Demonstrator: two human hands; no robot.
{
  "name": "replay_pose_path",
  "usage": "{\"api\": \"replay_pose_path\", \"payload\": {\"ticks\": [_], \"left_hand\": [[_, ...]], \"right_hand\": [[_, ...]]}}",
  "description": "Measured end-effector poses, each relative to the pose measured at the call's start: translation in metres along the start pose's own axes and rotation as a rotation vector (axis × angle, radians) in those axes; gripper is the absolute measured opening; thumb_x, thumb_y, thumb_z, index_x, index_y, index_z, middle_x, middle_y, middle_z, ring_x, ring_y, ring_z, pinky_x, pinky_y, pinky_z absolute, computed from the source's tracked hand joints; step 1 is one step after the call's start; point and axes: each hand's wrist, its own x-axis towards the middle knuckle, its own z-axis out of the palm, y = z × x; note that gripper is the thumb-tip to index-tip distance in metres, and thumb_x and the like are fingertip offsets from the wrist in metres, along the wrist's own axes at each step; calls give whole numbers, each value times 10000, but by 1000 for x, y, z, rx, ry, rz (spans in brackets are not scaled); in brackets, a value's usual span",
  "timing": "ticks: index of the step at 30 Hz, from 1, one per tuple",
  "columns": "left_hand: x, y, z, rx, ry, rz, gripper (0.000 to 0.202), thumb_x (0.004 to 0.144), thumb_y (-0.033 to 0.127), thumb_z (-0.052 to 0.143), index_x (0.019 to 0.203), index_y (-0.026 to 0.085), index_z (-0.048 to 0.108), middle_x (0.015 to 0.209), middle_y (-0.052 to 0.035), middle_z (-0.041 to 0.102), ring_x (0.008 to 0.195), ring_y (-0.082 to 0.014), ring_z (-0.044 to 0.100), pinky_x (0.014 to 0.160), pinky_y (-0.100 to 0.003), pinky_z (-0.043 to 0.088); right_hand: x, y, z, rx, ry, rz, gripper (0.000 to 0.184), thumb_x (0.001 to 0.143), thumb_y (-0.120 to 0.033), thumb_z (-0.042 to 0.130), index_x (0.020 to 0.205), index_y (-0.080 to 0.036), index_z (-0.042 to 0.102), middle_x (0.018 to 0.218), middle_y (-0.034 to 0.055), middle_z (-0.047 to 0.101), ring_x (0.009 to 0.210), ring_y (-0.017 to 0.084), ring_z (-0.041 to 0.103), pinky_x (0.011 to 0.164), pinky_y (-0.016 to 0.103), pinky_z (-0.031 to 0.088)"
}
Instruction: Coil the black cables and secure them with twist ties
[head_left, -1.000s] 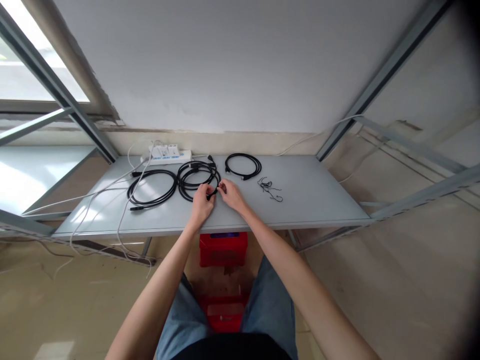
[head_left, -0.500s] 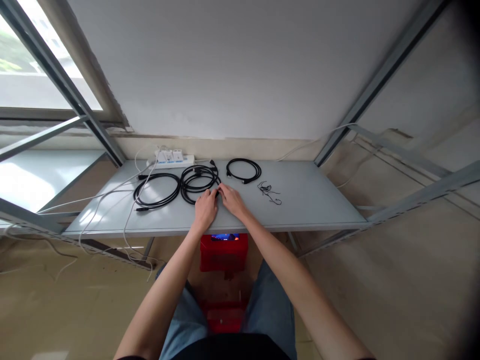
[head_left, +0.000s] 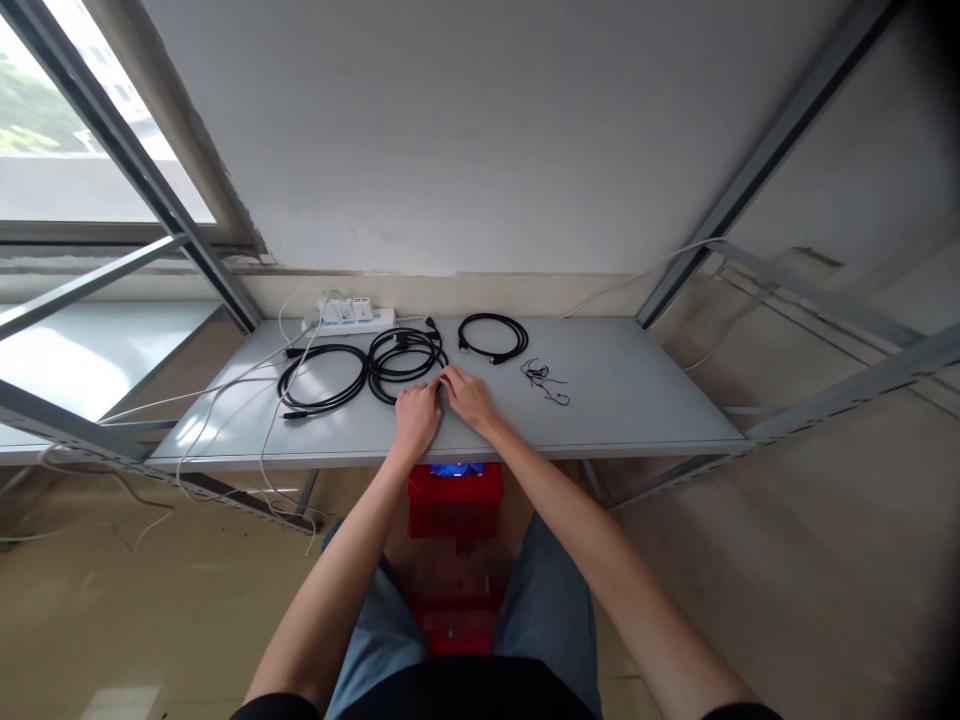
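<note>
Both my hands meet at the near right side of a coiled black cable [head_left: 402,341], the middle one of three coils on the shelf. My left hand [head_left: 418,415] has its fingers closed on the cable's edge. Right beside it, my right hand [head_left: 466,395] pinches at the same spot, fingertips almost touching the left ones. The pinched bit is mostly hidden behind the fingers. To the left lies another coiled black cable [head_left: 294,415], and a third coil [head_left: 495,358] lies behind my right hand. Several thin black ties [head_left: 537,374] sit in a loose tangle to the right.
A white power strip [head_left: 367,321] with plugs stands at the back left of the grey shelf [head_left: 637,400]. White cords [head_left: 225,388] run over its left side and hang off the front. Metal posts [head_left: 679,275] frame both ends. Below the front edge is a red stool [head_left: 455,505].
The whole view has shifted slightly, so things sit a little further right. My hands stay at the same part of the middle coil, with only small finger movement.
</note>
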Motion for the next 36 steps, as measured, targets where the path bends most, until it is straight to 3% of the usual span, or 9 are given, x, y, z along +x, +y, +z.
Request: {"api": "replay_pose_path", "payload": {"ticks": [9,20,28,36], "left_hand": [[1,-1,0,-23,-6,-16,394,1054,212,425,1333,201,704,1097,-163,760,1081,-316,709,937,-398,460],[2,-3,0,-34,12,-37,416,1041,229,440,1357,228,711,1052,-150,780,1035,-320,711,915,-397,460],[2,-3,-1,-38,3,-41,429,1029,215,451,1361,222,723,1058,-158,781,1009,-335,716,905,-412,461],[1,-2,-3,-76,18,-54,357,1020,223,481,1233,230,767,1055,-145,792,1014,-339,719,892,-413,460]], "right_hand": [[1,5,1,29,-12,-47,230,1113,-210,435,1174,-233,655,1164,74,708,976,210,653,784,282,434],[0,4,-5,-39,-80,-105,408,974,11,418,1217,-226,644,1169,82,657,1033,221,610,803,285,441],[0,3,-5,-33,-76,-127,384,983,-8,411,1188,-219,658,1162,89,646,1077,226,601,863,285,471],[1,2,-8,-16,-89,-116,337,1047,-90,416,1145,-232,705,1136,79,638,998,210,606,849,279,472]]}}
